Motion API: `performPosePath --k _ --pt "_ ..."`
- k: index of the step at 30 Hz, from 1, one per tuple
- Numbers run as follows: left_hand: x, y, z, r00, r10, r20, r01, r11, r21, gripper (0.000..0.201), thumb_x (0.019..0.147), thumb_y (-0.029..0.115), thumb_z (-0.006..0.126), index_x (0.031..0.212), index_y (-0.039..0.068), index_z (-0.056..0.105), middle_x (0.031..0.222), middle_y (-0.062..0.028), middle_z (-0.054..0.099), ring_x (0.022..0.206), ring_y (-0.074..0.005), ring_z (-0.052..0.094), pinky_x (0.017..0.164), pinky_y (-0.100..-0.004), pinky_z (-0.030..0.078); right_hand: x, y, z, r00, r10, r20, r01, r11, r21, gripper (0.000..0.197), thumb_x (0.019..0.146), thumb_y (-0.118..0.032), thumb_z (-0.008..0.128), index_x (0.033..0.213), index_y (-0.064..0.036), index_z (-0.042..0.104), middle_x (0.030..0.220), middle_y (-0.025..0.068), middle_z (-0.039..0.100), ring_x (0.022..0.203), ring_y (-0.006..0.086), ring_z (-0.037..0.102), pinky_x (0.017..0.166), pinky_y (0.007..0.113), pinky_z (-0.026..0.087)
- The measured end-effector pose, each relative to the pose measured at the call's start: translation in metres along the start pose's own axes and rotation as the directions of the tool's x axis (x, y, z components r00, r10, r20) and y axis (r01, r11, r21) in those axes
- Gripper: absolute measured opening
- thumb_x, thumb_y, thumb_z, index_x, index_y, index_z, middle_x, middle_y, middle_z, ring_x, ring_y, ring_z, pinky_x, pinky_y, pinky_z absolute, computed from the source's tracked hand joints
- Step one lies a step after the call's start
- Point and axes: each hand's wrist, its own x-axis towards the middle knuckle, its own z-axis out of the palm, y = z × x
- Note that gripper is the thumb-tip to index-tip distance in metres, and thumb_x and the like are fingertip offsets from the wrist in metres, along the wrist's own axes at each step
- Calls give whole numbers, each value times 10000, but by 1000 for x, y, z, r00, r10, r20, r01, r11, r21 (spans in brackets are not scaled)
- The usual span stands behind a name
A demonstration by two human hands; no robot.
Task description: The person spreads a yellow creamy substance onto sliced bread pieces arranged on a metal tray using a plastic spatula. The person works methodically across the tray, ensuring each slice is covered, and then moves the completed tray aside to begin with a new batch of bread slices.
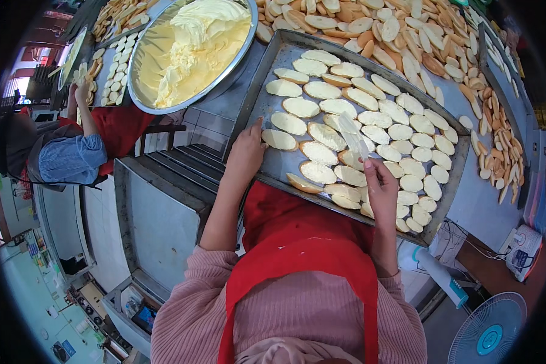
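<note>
My right hand (380, 188) is closed around the handle end of a spatula (353, 134) with a pale, flat blade. The blade lies over oval bread slices in the middle of a metal baking tray (273, 167). Pale cream coats most of these slices, set close together in rows. My left hand (247, 151) rests across the tray's left rim, fingers apart, its thumb at the end of a coated bread slice (280, 139). A slice (304, 184) at the near edge sits tilted, showing its brown crust.
Up and left stands a large metal bowl (141, 97) of yellow cream. Loose bread slices (400, 36) pile up behind the tray and along its right. At far left, a person (73, 151) works beside another filled tray (116, 73). An empty-looking tray (158, 212) and a fan (488, 340) stand lower down.
</note>
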Motion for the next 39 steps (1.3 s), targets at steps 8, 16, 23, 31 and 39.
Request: performPosePath --k 8,16,23,31,39 --pt "-5 18 -11 999 -13 -40 17 995 103 613 826 101 660 1372 4 399 1121 -224 606 1029 -389 594 861 -444 495 3 -1 -2 1000 -11 6 11 1000 -29 292 954 -271 625 1064 -7 686 838 -6 664 694 34 467 620 188 382" --pt "111 100 -47 886 314 -342 -312 948 62 398 855 164 636 1233 70 550 951 -151 662 861 -347 644 737 -440 514 5 5 -20 997 34 -64 -32 999 24 281 940 -263 645 1053 -10 695 709 -57 557 600 20 364 517 199 290" --pt "293 163 21 858 403 -320 -444 894 -63 226 861 122 562 1037 2 640 898 -194 666 853 -340 652 775 -429 521 -8 5 -39 988 10 -153 1 997 75 281 937 -258 648 1041 -2 695 718 -39 586 609 33 397 519 210 318" --pt "349 203 56 873 348 -343 -368 930 6 218 844 190 604 989 31 644 1057 -203 611 1023 -373 574 857 -435 495 -18 15 -63 967 136 -218 -123 990 71 282 934 -263 648 1053 -11 693 728 -37 603 590 22 374 513 210 300" --pt "355 228 52 624 601 -499 -631 765 132 290 843 210 638 1098 74 631 1068 -107 645 1034 -295 591 902 -389 465 -5 17 -64 980 97 -176 -89 995 53 290 932 -274 651 1061 -18 695 690 -29 602 550 23 358 485 217 289"
